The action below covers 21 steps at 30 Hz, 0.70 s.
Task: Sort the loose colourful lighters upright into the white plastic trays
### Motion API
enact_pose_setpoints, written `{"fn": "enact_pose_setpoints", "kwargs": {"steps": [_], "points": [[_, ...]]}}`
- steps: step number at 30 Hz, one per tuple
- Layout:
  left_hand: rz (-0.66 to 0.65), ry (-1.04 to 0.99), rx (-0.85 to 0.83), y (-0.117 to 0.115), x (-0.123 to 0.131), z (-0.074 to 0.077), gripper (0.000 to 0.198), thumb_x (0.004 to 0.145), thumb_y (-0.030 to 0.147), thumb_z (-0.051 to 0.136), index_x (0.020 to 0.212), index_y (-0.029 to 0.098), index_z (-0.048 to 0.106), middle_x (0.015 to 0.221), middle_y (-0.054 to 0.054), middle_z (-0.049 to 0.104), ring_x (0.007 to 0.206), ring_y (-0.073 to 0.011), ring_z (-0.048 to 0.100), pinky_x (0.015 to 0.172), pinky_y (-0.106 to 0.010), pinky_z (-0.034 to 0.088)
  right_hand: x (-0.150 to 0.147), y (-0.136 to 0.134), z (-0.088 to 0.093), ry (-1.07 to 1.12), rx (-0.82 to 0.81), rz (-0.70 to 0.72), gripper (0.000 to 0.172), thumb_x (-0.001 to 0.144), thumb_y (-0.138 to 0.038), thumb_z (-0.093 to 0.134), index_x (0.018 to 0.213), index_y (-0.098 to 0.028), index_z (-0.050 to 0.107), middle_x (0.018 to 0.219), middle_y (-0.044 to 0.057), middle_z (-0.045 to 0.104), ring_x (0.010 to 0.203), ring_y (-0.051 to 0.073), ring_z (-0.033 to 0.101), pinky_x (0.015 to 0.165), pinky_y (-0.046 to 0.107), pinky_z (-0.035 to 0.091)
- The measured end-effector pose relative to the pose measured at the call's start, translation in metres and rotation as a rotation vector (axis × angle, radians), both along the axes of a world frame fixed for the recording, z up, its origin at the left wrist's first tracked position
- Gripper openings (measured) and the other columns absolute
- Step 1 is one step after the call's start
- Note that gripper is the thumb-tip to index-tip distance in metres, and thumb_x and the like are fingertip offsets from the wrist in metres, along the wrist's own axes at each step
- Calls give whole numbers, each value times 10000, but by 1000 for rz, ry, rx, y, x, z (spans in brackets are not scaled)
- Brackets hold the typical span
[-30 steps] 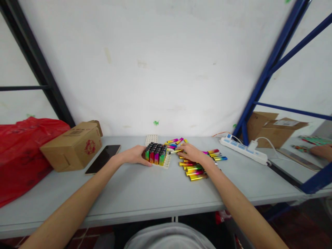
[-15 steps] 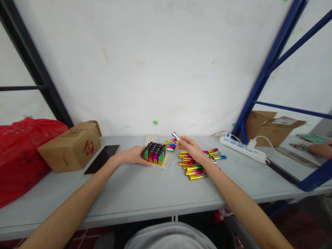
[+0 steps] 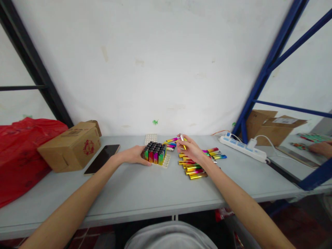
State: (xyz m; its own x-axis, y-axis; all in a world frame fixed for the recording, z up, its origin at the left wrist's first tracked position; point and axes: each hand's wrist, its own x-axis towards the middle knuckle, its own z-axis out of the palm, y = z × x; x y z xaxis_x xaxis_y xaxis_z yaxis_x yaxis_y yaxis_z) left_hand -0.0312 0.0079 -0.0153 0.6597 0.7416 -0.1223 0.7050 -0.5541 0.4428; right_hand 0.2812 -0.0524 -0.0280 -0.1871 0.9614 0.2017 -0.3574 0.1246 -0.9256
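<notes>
My right hand (image 3: 192, 148) pinches one shiny lighter (image 3: 182, 139) with a silver end and a yellow body, held up nearly upright above the table. My left hand (image 3: 132, 155) is wrapped round the left side of a block of upright lighters (image 3: 155, 156), its thumb along the front. These have black tops and metallic rainbow sides, and they stand in a white holed tray (image 3: 166, 162) whose right edge shows bare holes. Below my right hand lies a loose pile of lighters (image 3: 193, 169). A smaller group of lighters (image 3: 169, 144) lies behind, between the tray and that hand.
Another white holed tray (image 3: 150, 139) is by the wall. On the left are a phone (image 3: 102, 159), a cardboard box (image 3: 72, 147) and a red bag (image 3: 26, 155). A power strip (image 3: 242, 148) and blue frame (image 3: 259, 86) stand right; beyond is another person's hand (image 3: 321, 148).
My right hand has turned the lighter from a leftward tilt to nearly upright and shifted it slightly right. My left hand stays at the block.
</notes>
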Motion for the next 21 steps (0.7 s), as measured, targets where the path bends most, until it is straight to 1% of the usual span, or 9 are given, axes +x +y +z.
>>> {"fn": "enact_pose_setpoints", "kwargs": {"steps": [3, 4, 6, 8, 10, 13, 15, 18, 21], "points": [[2, 13, 9, 1, 0, -1, 850, 697, 739, 789, 1348, 210, 645, 1280, -51, 783, 1171, -329, 720, 966, -335, 564, -2, -2, 0, -34, 0, 20, 401, 829, -410, 842, 1106, -234, 611, 726, -80, 592, 467, 48, 415, 433, 177, 331], [4, 21, 13, 2, 0, -1, 847, 697, 738, 789, 1344, 211, 649, 1276, -51, 785, 1161, -327, 725, 960, -334, 566, -3, -3, 0, -48, -2, 22, 398, 831, -428, 842, 1078, -239, 595, 719, -85, 574, 451, 40, 353, 409, 171, 259], [4, 35, 18, 3, 0, -2, 834, 695, 736, 791, 1335, 217, 659, 1265, -49, 789, 1153, -324, 729, 951, -330, 571, -4, -4, 0, -83, -11, 15, 424, 815, -456, 859, 1018, -249, 549, 718, -88, 562, 452, 37, 285, 402, 168, 162], [3, 37, 18, 3, 0, -2, 815, 695, 732, 794, 1320, 224, 668, 1251, -45, 794, 1149, -320, 731, 946, -331, 575, -5, -4, 0, -102, -23, -3, 472, 797, -500, 875, 974, -254, 512, 689, -100, 515, 464, 41, 253, 416, 167, 130], [2, 27, 12, 3, 1, -2, 798, 695, 726, 796, 1307, 228, 673, 1245, -42, 797, 1144, -319, 732, 943, -334, 579, -5, -3, 1, -90, -62, 3, 515, 792, -592, 855, 920, -249, 493, 634, -117, 409, 471, 48, 211, 425, 172, 115], [3, 18, -6, 2, 0, -1, 790, 694, 722, 796, 1294, 223, 674, 1247, -42, 795, 1152, -325, 729, 946, -336, 580, -5, -1, 2, -71, -155, 84, 615, 823, -804, 681, 779, -236, 453, 576, -119, 272, 470, 61, 153, 421, 194, 91], [6, 26, -8, 3, 0, -1, 802, 693, 717, 798, 1305, 215, 664, 1255, -48, 791, 1167, -328, 723, 956, -337, 576, -5, 0, 0, -91, -182, 102, 671, 855, -861, 551, 677, -235, 391, 545, -112, 223, 465, 65, 123, 418, 209, 75], [10, 39, -3, 3, 0, -1, 825, 695, 710, 800, 1333, 211, 644, 1255, -55, 790, 1170, -328, 720, 969, -343, 570, -7, 0, -4, -151, -156, -6, 646, 920, -762, 500, 590, -242, 304, 512, -105, 173, 452, 64, 85, 412, 225, 66], [12, 27, -15, 2, 0, -1, 823, 692, 718, 796, 1330, 219, 648, 1231, -50, 797, 1168, -331, 719, 968, -345, 568, -12, -2, -7, -228, -144, -136, 562, 951, -611, 474, 558, -249, 299, 493, -91, 173, 432, 70, 91, 405, 235, 68]]}}
